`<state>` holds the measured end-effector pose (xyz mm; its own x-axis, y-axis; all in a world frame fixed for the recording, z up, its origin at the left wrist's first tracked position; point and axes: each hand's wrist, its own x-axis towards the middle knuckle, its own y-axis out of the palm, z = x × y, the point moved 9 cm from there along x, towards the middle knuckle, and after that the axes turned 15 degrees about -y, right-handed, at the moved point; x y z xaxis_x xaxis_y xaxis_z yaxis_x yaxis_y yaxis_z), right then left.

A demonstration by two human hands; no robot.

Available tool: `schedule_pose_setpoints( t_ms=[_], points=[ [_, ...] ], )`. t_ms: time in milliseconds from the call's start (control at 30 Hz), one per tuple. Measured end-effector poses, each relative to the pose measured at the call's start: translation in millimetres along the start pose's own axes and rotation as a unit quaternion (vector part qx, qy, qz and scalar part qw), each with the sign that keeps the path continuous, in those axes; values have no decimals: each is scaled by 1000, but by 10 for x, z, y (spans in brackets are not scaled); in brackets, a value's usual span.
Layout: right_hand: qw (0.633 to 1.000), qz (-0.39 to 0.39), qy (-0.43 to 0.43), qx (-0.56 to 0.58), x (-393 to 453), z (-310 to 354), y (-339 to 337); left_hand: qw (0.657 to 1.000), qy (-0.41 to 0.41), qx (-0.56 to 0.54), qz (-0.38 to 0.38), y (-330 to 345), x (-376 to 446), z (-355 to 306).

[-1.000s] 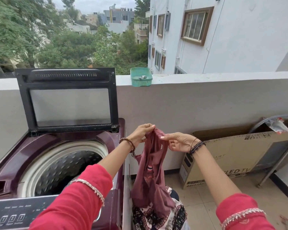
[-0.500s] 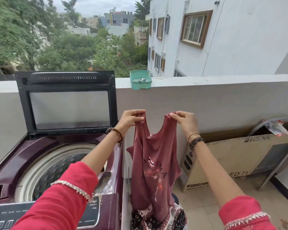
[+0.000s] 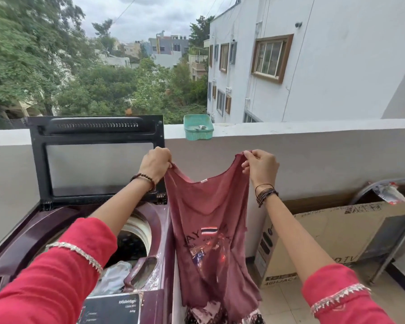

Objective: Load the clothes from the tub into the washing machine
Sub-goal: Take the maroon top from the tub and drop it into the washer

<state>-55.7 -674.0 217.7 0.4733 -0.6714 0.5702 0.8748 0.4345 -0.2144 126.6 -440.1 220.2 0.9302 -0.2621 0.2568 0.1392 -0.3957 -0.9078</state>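
The left hand (image 3: pixel 155 163) and right hand (image 3: pixel 260 165) each pinch a strap of the maroon top (image 3: pixel 208 218), hanging between them; below, patterned clothes (image 3: pixel 211 315), probably in the tub, are cut off.

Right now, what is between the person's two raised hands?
In the head view, the maroon tank top stretches between the left hand and right hand, each pinching a shoulder strap; its scooped neckline dips between them.

The washing machine (image 3: pixel 80 230) stands at the left, its lid (image 3: pixel 96 157) raised against the parapet wall (image 3: pixel 313 155). A small basket (image 3: pixel 198 126) sits on that wall. Right of the machine hangs the top (image 3: pixel 208 230) (held between both hands), with a cardboard box (image 3: pixel 325 239) further right on the floor (image 3: pixel 290 302).
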Motion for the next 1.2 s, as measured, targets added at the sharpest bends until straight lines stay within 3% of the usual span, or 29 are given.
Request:
schedule_pose_setpoints(
  t_ms=[133,200,233,300,333,400,533,633,733,900,1200],
  points=[
    [993,2,-112,-46,63,333,63,998,-37,12,-46,-388,79,159],
    [977,30,-191,-92,88,532,156,987,-91,-134,-21,-479,100,306],
    [965,47,-229,-122,100,647,212,959,-123,-255,13,-478,104,377],
    [928,80,-306,-196,120,896,351,872,-163,-454,79,-478,87,425],
    [907,90,-348,-219,118,1040,421,847,-162,-498,91,-524,84,419],
    [872,116,-403,-252,145,1301,576,834,-144,-527,81,-700,129,426],
    [829,147,-449,-299,312,1719,860,898,-58,-436,-25,-1263,250,432],
    [813,158,-466,-311,425,2097,1049,952,8,-294,-89,-1673,343,398],
    [803,174,-482,-305,443,2479,1245,982,31,-146,-119,-1968,415,373],
    [778,183,-508,-322,522,3056,1587,980,94,-7,-173,-2479,490,461],
    [785,125,-506,-335,807,4121,1937,975,42,-7,-218,-3716,779,1087]
  ],
)
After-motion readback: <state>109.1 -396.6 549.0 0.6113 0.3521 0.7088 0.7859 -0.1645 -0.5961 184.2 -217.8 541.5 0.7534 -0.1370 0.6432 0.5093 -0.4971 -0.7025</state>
